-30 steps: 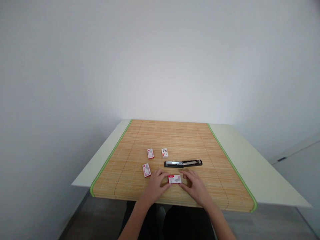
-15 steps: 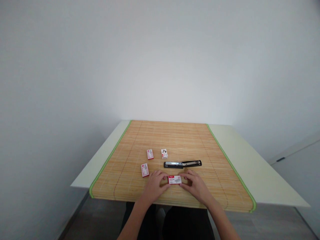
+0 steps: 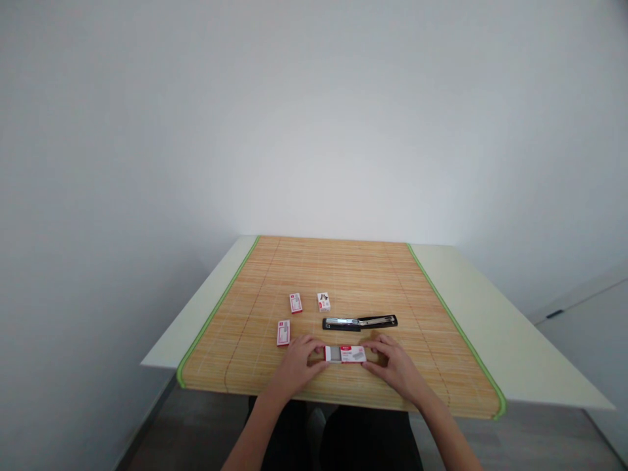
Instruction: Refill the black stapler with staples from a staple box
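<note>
Both my hands hold a small red-and-white staple box (image 3: 352,354) near the front of the bamboo mat (image 3: 343,275). My left hand (image 3: 297,359) pinches the grey inner tray (image 3: 333,354), which sticks out of the box on the left. My right hand (image 3: 395,362) grips the box sleeve at its right end. Just behind the box lies a black stapler (image 3: 360,322), folded out flat.
Three more small staple boxes lie on the mat to the left: one (image 3: 283,332) near my left hand, two further back (image 3: 295,303) (image 3: 323,301). The mat covers a white table (image 3: 510,340) set against a white wall.
The box's inner tray has slid out to the left, so the box looks longer. My hands have moved slightly apart.
</note>
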Demonstrator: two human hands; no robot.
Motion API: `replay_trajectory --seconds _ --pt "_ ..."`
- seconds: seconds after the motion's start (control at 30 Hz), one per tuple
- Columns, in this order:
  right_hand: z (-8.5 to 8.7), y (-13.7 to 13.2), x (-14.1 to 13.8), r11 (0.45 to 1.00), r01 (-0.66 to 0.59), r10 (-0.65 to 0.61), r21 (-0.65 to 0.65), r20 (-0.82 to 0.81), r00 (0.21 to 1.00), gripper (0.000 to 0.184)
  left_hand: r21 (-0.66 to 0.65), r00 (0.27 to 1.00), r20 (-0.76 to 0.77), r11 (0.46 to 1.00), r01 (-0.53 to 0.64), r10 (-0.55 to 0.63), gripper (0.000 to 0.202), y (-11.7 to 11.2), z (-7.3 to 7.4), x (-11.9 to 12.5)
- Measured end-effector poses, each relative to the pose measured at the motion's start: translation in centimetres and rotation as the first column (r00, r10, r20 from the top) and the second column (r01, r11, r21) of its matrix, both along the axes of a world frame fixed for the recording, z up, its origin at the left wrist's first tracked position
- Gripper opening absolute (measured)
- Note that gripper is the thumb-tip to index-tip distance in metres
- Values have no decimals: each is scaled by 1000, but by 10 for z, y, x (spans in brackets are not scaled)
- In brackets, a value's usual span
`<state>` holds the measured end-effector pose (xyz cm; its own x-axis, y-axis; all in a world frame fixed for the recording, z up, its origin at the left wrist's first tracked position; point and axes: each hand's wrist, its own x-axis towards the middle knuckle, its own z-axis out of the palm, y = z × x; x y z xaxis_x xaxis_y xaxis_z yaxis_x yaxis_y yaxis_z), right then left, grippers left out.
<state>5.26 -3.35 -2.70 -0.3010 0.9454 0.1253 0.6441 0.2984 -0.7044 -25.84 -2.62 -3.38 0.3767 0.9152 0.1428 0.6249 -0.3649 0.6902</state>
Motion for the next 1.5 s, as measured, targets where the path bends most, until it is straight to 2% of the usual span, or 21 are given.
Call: replay_trajectory --seconds 0.23,0.37,0.5,0.6,0.7,0.9,1.17,1.33,1.5 --pt "2 -1 2 1000 -7 7 -3 39 999 31 3 1000 -4 1000 -13 13 31 -1 3 -2" --pt "8 -4 0 1000 3 -3 12 73 997 42 40 999 -5 998 -42 42 42 -8 4 0" --pt "21 0 -17 989 45 -56 141 70 996 48 118 997 -24 990 -71 74 51 -15 8 8" --pt "31 15 -38 964 35 -62 265 94 994 47 165 993 -84 984 -72 87 54 -14 9 16" --pt "34 33 -55 948 7 -53 317 138 989 42 182 985 -138 980 -74 100 57 -9 8 22" --pt "24 52 -66 958 -6 -51 287 190 980 38 205 986 -149 978 -41 73 53 -1 8 25" --pt "5 62 -69 962 -14 -12 272 95 995 30 207 988 -134 977 -52 81 48 0 9 26" --pt "-4 69 -75 945 73 -68 317 -28 997 18 218 991 -116 975 -38 64 57 -2 9 27" --pt "-1 74 -94 929 127 -100 348 -94 991 8 209 992 -108 977 -37 61 69 -4 12 28"
